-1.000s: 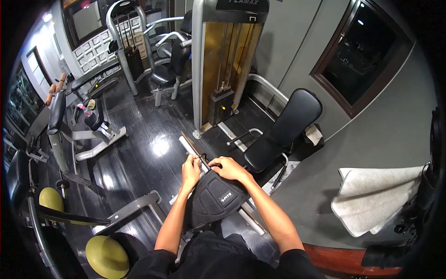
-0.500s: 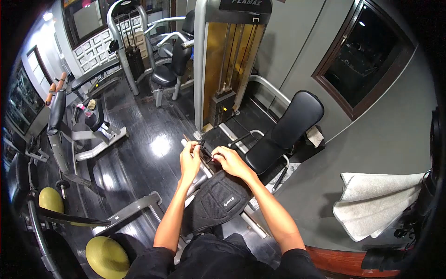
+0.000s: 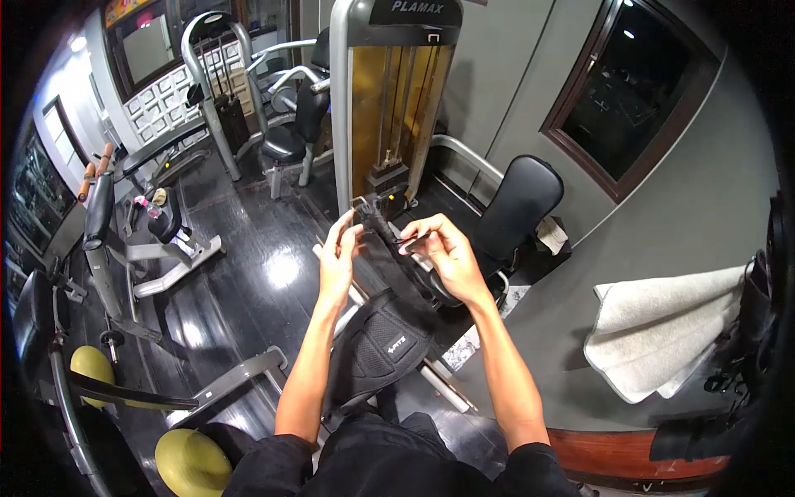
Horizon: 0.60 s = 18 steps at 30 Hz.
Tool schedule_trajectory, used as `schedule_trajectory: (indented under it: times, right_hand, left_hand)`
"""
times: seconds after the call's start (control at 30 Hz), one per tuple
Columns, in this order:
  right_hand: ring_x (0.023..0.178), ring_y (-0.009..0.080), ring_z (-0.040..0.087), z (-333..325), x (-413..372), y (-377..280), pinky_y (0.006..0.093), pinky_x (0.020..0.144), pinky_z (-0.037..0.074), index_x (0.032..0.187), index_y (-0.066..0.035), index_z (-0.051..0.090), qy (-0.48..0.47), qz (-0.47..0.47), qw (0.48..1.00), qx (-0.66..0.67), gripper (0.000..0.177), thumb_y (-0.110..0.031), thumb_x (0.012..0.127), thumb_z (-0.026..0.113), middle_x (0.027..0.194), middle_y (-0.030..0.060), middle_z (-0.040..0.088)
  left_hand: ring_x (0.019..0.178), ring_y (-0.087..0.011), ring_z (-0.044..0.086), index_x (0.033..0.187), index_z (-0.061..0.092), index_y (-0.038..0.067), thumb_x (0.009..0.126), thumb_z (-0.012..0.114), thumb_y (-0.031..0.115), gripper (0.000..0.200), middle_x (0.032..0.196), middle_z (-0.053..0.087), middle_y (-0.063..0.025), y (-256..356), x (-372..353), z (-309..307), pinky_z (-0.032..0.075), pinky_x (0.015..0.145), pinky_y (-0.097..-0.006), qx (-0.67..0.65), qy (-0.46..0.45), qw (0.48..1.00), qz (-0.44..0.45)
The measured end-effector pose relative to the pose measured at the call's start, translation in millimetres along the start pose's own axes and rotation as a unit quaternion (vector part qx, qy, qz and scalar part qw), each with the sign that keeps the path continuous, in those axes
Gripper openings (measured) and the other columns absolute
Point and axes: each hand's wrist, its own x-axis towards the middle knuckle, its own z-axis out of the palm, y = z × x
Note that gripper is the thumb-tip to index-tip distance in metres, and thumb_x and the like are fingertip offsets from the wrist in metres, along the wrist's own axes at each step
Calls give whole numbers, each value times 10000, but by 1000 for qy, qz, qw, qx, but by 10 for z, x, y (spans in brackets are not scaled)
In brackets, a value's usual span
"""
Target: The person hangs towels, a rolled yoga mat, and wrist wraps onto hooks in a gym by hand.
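Note:
A black padded belt (image 3: 377, 348) with a white logo lies in front of my body, across a grey machine bar. From it a black strap (image 3: 379, 222) rises between my hands, with a thin metal buckle (image 3: 359, 201) at its upper end. My left hand (image 3: 338, 257) has its fingers curled, with the fingertips at the buckle end; they are slightly blurred. My right hand (image 3: 445, 253) pinches a dark strap end (image 3: 418, 246) between thumb and fingers, to the right of the first strap. How the strap passes through the buckle cannot be made out.
A tall weight-stack machine (image 3: 389, 108) stands ahead, beside a black padded seat back (image 3: 520, 207). A white towel (image 3: 667, 331) hangs at the right. Exercise balls (image 3: 193, 464) lie at the lower left, near a grey machine frame (image 3: 236, 381). More machines stand at the left.
Both hands have lifted away from the body and moved farther apart. The strap and its metal buckle now show stretched between them. The view has shifted slightly.

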Motion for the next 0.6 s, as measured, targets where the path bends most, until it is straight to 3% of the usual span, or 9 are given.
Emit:
schedule_trajectory:
  times: [0.07,0.13,0.2,0.23,0.33,0.47,0.6]
  right_hand:
    - [996,197,602,-56,-120,-99,370,909,505,1056,-19,500,-2,4,996,93,267,-273,999,441,1104,113,570]
    - [1001,217,611,-96,-248,-240,393,944,483,1087,-31,480,-29,-18,988,152,273,-287,991,466,1119,132,568]
    - [1003,222,612,-116,-416,-340,397,948,479,1090,-37,480,-11,-3,985,171,274,-291,987,475,1119,135,568]
    - [1002,224,614,-132,-496,-376,396,946,482,1091,-42,479,-7,-3,984,176,261,-282,990,470,1125,138,566]
    - [1000,224,616,-205,-782,-504,393,949,483,1084,-46,477,7,-18,983,180,245,-272,993,462,1133,142,564]
    - [1020,241,619,-311,-1209,-679,400,951,488,1080,-52,472,83,4,988,131,211,-244,1013,417,1144,150,560]
    - [1026,241,618,-434,-1695,-850,403,942,495,1091,-50,476,128,23,983,133,214,-236,1020,396,1174,157,557]
  left_hand:
    - [1143,-161,520,1332,485,69,988,509,267,398,1297,525,-109,190,-66,106,423,924,-265,-96,-15,992,-85]
    - [1148,-142,511,1304,509,74,992,499,275,372,1224,556,-61,333,-140,265,391,965,-265,-68,7,993,-94]
    - [972,-105,541,1277,544,72,979,519,177,317,1038,597,-7,447,-209,449,395,926,-258,-165,60,984,12]
    - [926,-73,512,1185,584,48,982,515,188,255,992,585,16,553,-259,518,382,895,-246,-126,52,990,40]
    - [943,-74,513,1107,594,42,990,504,217,229,1003,592,12,755,-399,632,380,889,-243,-88,-12,995,48]
    - [908,-78,523,1000,622,36,981,528,194,184,970,593,8,824,-619,894,392,840,-229,-26,-12,995,94]
    - [898,-116,564,928,635,-17,964,544,131,178,956,614,-45,992,-902,1233,425,811,-242,12,-93,976,199]
